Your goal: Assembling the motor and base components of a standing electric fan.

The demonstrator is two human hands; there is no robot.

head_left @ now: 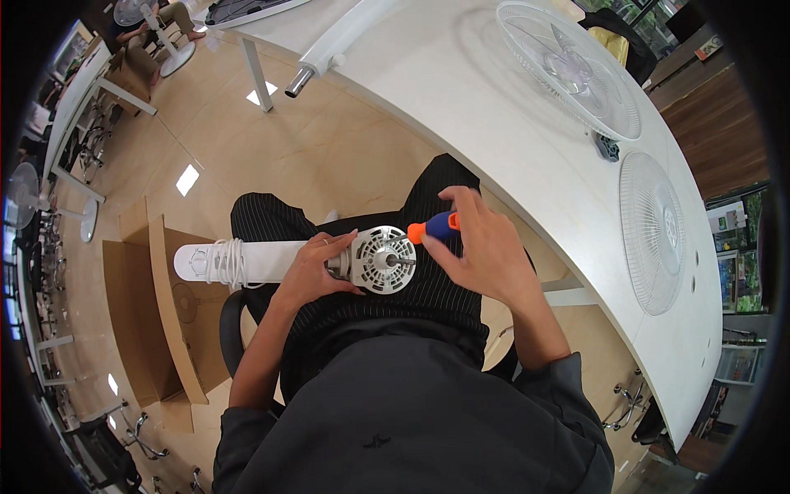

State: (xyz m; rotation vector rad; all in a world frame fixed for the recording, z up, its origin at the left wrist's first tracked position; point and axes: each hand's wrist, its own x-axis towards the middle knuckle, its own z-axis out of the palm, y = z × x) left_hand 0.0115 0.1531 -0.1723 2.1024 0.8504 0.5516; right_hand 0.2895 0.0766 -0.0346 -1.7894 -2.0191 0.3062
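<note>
Across my lap lies a white fan body (280,252), with its power cord (227,262) wound around the part near its left end. At its right end is a round motor housing (373,280) with a slotted grille and a metal shaft in the middle, facing up. My left hand (311,270) is closed around the neck beside the housing, thumb below and fingers above. To the right, my right hand (494,257) holds a screwdriver (439,226) by its blue and orange handle. Its thin shank points left over the housing's upper right edge; whether the tip touches a screw cannot be made out.
The white table (543,185) curves along my right. On it are a fan head (568,70), a round wire guard (652,233), a small dark part (607,146) and a white pole (337,41) jutting past the edge. An open cardboard box (136,313) stands on the floor at left.
</note>
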